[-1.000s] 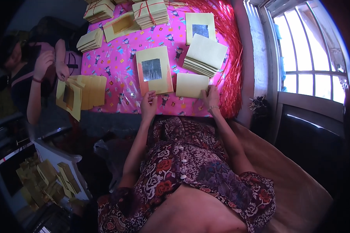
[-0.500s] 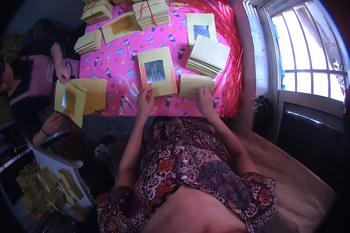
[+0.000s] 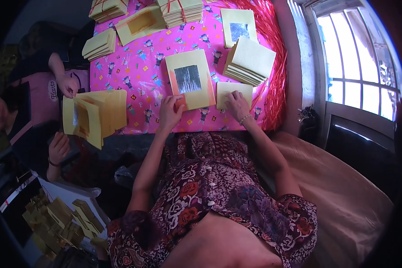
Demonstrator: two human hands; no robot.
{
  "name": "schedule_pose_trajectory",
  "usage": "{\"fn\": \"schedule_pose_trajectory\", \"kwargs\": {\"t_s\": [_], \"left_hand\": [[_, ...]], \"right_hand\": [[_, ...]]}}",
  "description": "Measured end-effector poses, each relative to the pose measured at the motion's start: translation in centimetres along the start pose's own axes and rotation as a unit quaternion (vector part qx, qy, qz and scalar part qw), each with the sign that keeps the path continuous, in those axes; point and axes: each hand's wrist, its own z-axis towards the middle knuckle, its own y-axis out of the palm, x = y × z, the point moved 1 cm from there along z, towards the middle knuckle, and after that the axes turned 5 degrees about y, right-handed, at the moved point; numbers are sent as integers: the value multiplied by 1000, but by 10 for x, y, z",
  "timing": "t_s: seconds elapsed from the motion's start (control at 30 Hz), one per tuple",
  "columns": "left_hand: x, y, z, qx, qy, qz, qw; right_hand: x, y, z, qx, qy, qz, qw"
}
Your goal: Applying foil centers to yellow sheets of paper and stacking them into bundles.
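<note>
A yellow joss paper sheet (image 3: 204,82) with a silver foil square and orange edging lies before me on the pink table. My left hand (image 3: 170,112) has its fingers and thumb closed on the sheet's lower left corner. Just right of it is a smaller, folded yellow paper (image 3: 228,90). Over that fold my right hand (image 3: 237,107) lies, fingertips pressing down on it. A stack of folded yellow papers (image 3: 250,60) sits beyond my right hand. Behind it another foil-squared sheet (image 3: 227,20) lies flat.
Red shredded strands (image 3: 277,67) run along the table's right edge, beside a barred window (image 3: 362,62). Tied paper bundles (image 3: 183,12) stand at the back. On the left a person's hand (image 3: 67,85) holds foil-squared papers (image 3: 91,118). A box of folded papers (image 3: 62,214) is lower left.
My right hand has come down onto the folded paper, fingers now laid across it. My left fingers reach further over the sheet's corner. The person at left has tilted their papers.
</note>
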Motion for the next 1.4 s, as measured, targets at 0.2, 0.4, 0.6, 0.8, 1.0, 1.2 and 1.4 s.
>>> {"fn": "schedule_pose_trajectory", "kwargs": {"t_s": [0.2,0.4,0.6,0.8,1.0,1.2,1.4], "left_hand": [[7,4,-2,-73,43,40,996],[3,13,1,-80,57,76,992],[-1,9,4,-95,67,64,991],[-11,2,4,-110,70,20,991],[-20,-7,8,-105,56,-55,991],[-24,-12,20,-153,-15,-116,981],[-34,-8,21,-156,-61,-166,972]], "right_hand": [[-15,-20,8,23,-59,57,996],[-38,-30,17,-11,-189,122,974],[-42,-18,35,-32,-245,79,966],[-34,-12,40,-25,-293,86,952],[-40,-18,46,-36,-269,81,959],[-40,-21,58,-74,-198,110,971],[-43,-26,63,-86,-188,142,968]]}}
